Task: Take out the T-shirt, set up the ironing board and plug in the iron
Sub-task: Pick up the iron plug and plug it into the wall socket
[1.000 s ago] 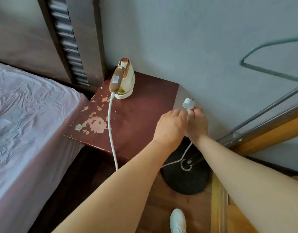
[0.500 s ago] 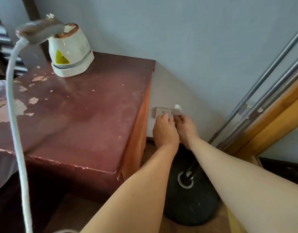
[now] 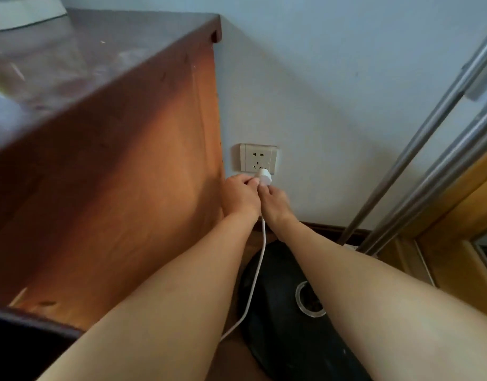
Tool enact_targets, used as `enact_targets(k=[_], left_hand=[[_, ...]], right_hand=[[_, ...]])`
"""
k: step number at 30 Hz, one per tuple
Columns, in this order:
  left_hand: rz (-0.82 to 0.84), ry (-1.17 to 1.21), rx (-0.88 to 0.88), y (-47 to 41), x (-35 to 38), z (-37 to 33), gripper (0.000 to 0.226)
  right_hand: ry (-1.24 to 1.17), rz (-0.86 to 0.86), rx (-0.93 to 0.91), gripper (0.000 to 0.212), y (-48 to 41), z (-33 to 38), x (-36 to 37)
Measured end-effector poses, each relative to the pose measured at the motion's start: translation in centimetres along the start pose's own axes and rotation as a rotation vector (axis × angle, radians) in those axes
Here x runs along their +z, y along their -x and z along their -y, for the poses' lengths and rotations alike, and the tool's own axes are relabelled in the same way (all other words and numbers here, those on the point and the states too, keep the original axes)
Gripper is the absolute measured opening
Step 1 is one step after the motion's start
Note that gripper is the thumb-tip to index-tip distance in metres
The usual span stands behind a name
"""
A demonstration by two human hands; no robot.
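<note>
- Two hands meet at the white plug (image 3: 264, 177): the left hand (image 3: 240, 198) pinches it from the left side, and the right hand (image 3: 274, 204) grips it from below, fingers curled.
- The plug sits at the lower edge of the wall socket (image 3: 257, 159), over its bottom holes (whether the pins are seated is hidden).
- A white cord (image 3: 260, 257) hangs from the plug between the forearms, over a black round stand base (image 3: 286, 339).
- The socket is just beside the wooden nightstand (image 3: 132, 174).
- Plugging in looks like the step in hand, nearly done. T-shirt, ironing board and iron are not clearly in view, so those steps cannot be checked.
</note>
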State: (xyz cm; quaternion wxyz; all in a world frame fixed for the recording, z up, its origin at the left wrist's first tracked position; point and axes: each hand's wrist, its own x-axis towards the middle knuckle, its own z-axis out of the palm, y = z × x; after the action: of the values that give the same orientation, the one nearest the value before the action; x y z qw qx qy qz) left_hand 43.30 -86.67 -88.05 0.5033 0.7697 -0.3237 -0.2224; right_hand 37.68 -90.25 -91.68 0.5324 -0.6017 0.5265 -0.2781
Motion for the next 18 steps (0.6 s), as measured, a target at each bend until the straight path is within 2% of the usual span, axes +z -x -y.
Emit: enact_targets(k=[4,13,18], left_hand=[[0.064,-0.043,0.028,-2.7,1.5,1.3,0.022],[0.076,-0.003,-0.009,-5.4,3.8,3.7,0.024],[0.044,0.034,-0.032,-5.9,4.2,4.3,0.027]], right_hand=[[0.054,-0.015,-0.018,0.047,-3.5,-0.9,0.6],[0.011,0.03,0.01,0.041,-7.5,-2.8,2.0],[-0.012,0.016,0.012,0.031,-8.4,-3.2,2.4]])
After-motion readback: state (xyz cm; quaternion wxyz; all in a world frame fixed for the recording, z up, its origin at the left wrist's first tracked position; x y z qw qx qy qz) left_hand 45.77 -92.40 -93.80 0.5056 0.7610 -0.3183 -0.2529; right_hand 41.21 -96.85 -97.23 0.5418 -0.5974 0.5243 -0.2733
